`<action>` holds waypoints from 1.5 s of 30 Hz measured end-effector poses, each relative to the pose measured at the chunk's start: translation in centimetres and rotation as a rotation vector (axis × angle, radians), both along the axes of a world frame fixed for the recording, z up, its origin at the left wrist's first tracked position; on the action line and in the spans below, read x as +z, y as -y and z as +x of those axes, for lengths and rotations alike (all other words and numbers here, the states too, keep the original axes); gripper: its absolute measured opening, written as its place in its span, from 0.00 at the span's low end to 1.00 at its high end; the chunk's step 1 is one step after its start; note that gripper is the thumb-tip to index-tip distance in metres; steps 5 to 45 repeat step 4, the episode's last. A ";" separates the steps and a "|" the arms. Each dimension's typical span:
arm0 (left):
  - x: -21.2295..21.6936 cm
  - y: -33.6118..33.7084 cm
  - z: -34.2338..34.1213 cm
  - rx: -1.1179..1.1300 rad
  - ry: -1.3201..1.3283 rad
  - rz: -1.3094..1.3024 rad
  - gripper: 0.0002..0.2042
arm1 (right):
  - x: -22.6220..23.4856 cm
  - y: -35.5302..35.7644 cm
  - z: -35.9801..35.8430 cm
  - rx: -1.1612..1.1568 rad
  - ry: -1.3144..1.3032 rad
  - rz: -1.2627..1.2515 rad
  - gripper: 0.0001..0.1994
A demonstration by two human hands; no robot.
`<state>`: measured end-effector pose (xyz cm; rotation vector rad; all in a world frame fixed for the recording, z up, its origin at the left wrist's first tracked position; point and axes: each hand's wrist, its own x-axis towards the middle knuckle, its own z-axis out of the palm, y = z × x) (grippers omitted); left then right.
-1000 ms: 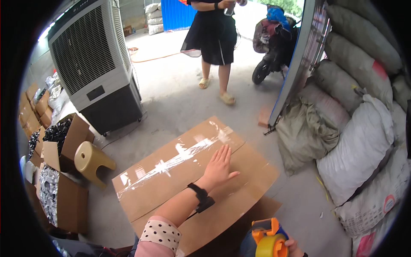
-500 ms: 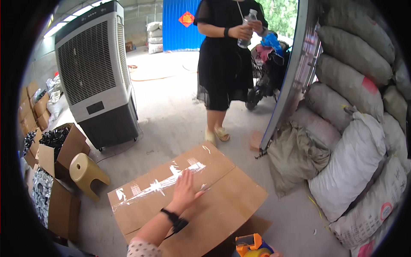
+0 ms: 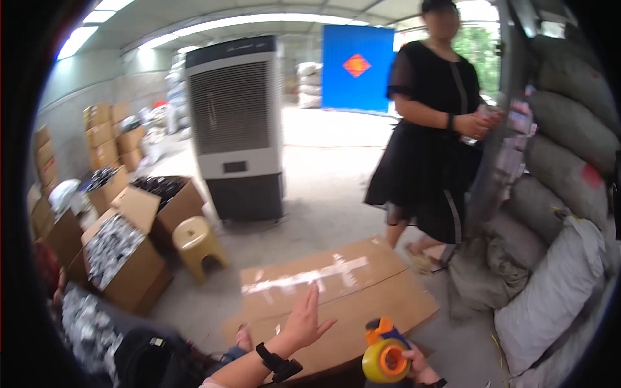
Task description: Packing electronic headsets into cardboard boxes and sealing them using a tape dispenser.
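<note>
A flat brown cardboard box (image 3: 381, 294) lies on the floor before me, its seam covered with clear tape (image 3: 304, 278). My left hand (image 3: 304, 321), with a black watch on the wrist, is open and hovers at the box's near left edge, fingers spread. My right hand (image 3: 417, 365) holds an orange and yellow tape dispenser (image 3: 383, 352) low over the box's near side.
A person in a black dress (image 3: 430, 142) stands just beyond the box. A big grey air cooler (image 3: 236, 126) is behind, a yellow plastic stool (image 3: 197, 242) to the left. Open cartons (image 3: 119, 252) line the left; stuffed sacks (image 3: 556, 284) pile up on the right.
My view has tilted upward, so the box sits lower in the picture. My left hand has lifted off the box top and drawn back to its near edge. The person has stepped closer.
</note>
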<state>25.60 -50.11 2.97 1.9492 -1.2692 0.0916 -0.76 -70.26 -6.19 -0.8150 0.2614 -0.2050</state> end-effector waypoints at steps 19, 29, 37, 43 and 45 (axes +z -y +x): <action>3.9 -8.6 -6.4 -0.022 -0.232 -0.055 0.48 | -3.1 -1.8 0.8 0.042 -0.186 0.161 0.33; 3.9 -8.6 -6.4 -0.022 -0.232 -0.055 0.48 | -3.1 -1.8 0.8 0.042 -0.186 0.161 0.33; 3.9 -8.6 -6.4 -0.022 -0.232 -0.055 0.48 | -3.1 -1.8 0.8 0.042 -0.186 0.161 0.33; 3.9 -8.6 -6.4 -0.022 -0.232 -0.055 0.48 | -3.1 -1.8 0.8 0.042 -0.186 0.161 0.33; 3.9 -8.6 -6.4 -0.022 -0.232 -0.055 0.48 | -3.1 -1.8 0.8 0.042 -0.186 0.161 0.33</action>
